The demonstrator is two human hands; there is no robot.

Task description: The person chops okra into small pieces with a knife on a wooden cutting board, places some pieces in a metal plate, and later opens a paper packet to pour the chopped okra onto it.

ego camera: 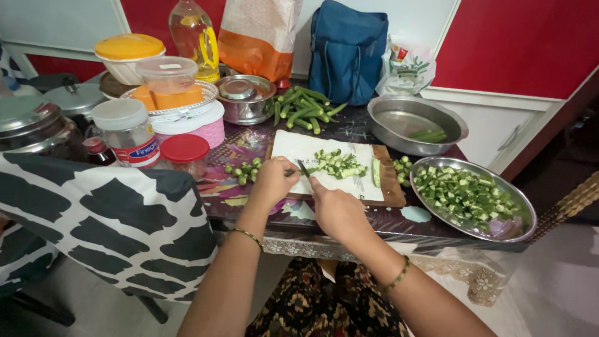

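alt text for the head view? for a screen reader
Two bare hands work over a paper-covered wooden cutting board: the right hand holds a small dark knife beside a pile of chopped green okra pieces, the left hand alongside. A round steel plate of chopped okra sits to the right, whole green okra pods behind.

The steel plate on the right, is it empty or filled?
Filled: chopped green okra pieces cover most of the steel plate.

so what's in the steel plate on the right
The steel plate holds chopped green okra pieces, heaped toward its left side. The plate's base under the heap is covered.
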